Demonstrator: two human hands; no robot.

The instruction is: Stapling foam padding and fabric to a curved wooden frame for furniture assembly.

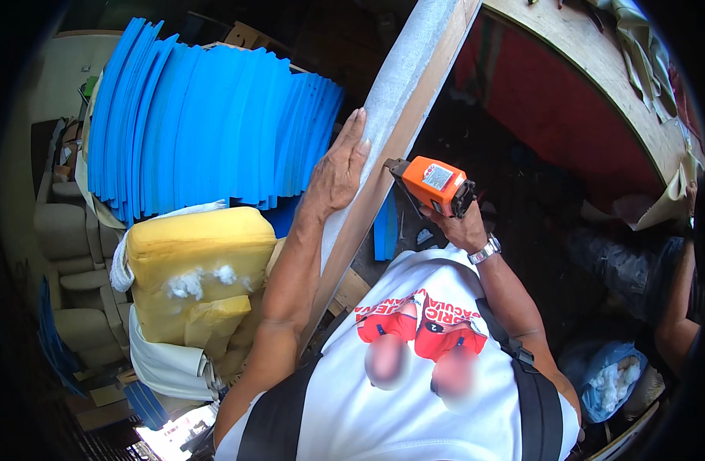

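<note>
A long wooden beam (409, 121) runs slantwise in front of me, with pale grey-white fabric (402, 58) over its upper side. My left hand (341, 165) lies on that fabric near the beam's left edge, its fingers stretched out and pointing away from me. In my right hand (464, 227) is an orange and black staple gun (437, 184), its handle wrapped by my fingers. The tool's dark nose meets the bare wooden side of the beam, just right of my left hand. My right fingers are partly hidden under the tool's body.
A stack of blue foam sheets (214, 127) stands at the left. Nearer lies a yellow foam cushion (191, 250) with white stuffing. A curved wooden panel (591, 65) fills the far right. Another person's arm (679, 300) shows at the right edge, above a blue bag (598, 369).
</note>
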